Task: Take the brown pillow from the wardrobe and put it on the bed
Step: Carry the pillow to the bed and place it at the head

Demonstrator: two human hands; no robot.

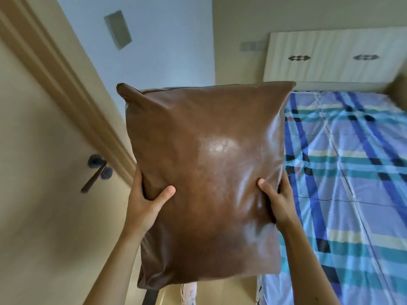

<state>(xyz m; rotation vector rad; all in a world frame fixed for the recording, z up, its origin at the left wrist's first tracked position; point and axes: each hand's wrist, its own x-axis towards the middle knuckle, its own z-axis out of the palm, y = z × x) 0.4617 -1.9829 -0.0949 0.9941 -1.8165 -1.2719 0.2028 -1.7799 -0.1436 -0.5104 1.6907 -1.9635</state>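
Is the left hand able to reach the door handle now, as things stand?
Probably not at once. The left hand is gripping the brown pillow together with the right hand. The door handle lies nearby with nothing between, but the hand must let go first.

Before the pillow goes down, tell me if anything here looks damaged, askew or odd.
Nothing stands out. The brown pillow is intact, held upright in the air by the left hand and right hand at its sides. The plaid sheet on the bed lies flat with light creases only.
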